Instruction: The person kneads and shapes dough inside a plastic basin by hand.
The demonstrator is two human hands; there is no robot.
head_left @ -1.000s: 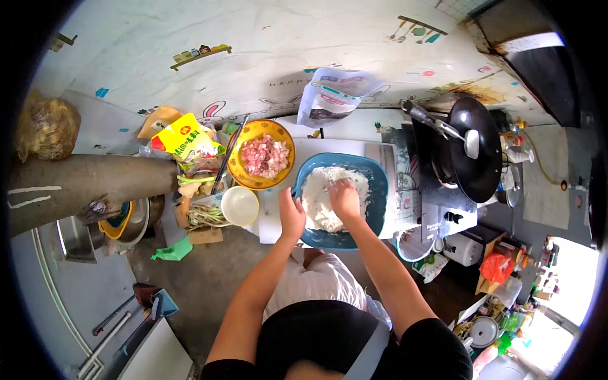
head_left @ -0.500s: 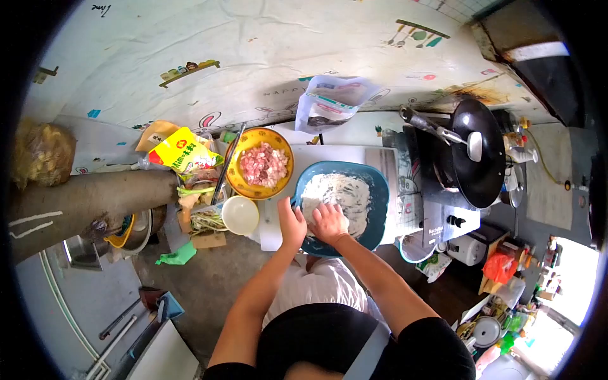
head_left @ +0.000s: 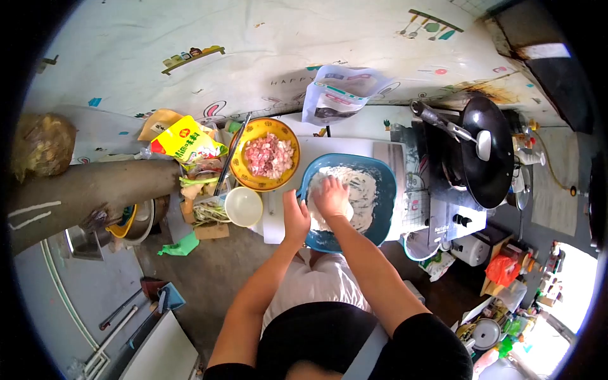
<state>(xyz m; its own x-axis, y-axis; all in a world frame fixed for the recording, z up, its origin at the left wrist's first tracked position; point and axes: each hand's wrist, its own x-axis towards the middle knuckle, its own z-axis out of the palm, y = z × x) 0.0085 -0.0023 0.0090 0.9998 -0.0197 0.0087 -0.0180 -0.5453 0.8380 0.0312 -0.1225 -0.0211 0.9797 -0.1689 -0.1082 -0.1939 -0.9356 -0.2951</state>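
Inside the blue basin [head_left: 384, 218], toward its left side and directly beneath the right hand [head_left: 332, 199]: white dough [head_left: 317, 220], partly hidden under palm and fingers, with floury smears [head_left: 362, 197] across the basin's floor to the right. Pressed onto the dough with the right hand, palm down, fingers loosely spread. Set at the basin's left rim with the left hand [head_left: 296, 220], just beside the dough but apart from it; impossible to tell a firm grip from a light brace there. Beneath the basin, a white board [head_left: 273, 233] on the counter [head_left: 366, 120]. Left of the left hand, near but apart, a small white bowl [head_left: 244, 207]; behind that, a yellow bowl [head_left: 263, 125] of chopped pink meat [head_left: 270, 156], with a slender dark utensil [head_left: 232, 156] across its left edge. Farther left, a yellow packet [head_left: 192, 141]. Behind the basin, an upright pouch [head_left: 342, 95]. Well to the right, a black wok [head_left: 489, 174] with a spatula [head_left: 483, 145].
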